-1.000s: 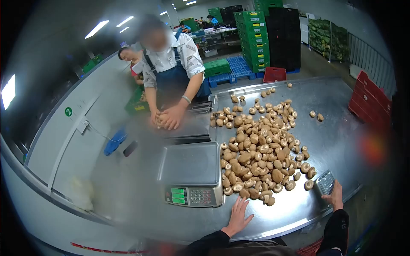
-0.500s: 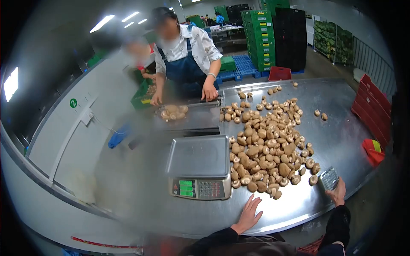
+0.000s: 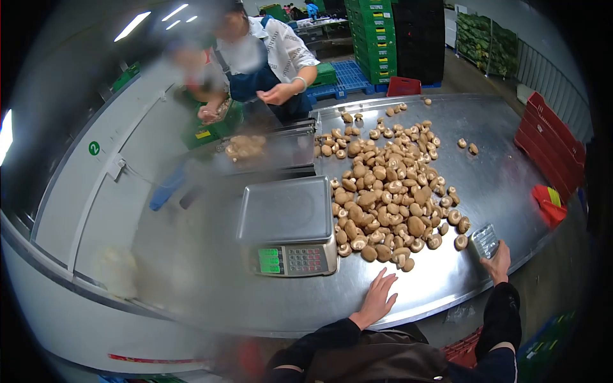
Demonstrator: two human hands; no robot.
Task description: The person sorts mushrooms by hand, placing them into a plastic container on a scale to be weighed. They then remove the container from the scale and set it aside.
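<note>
A large heap of brown shiitake mushrooms [image 3: 389, 191] lies on the steel table [image 3: 491, 159]. My left hand [image 3: 375, 300] rests open on the table near the front edge, fingers spread, just below the heap and touching no mushroom. At the right, my right hand [image 3: 498, 263] grips a clear plastic tray [image 3: 483, 241] by its near end; the tray looks tilted, and its contents cannot be made out. Left of the heap stands a digital scale [image 3: 287, 220], its bare metal pan above a lit green display.
Across the table a co-worker [image 3: 271, 64] stands by a small pile of mushrooms [image 3: 245, 147]. A red crate [image 3: 549, 147] and a red bag [image 3: 549, 204] sit along the right edge. Green crates [image 3: 373, 41] are stacked behind. Smears blur the left side.
The view has shifted, so the table sits higher and further left. The co-worker has lifted one hand off the worktop. My hands keep nearly the same places, the right still on the tray.
</note>
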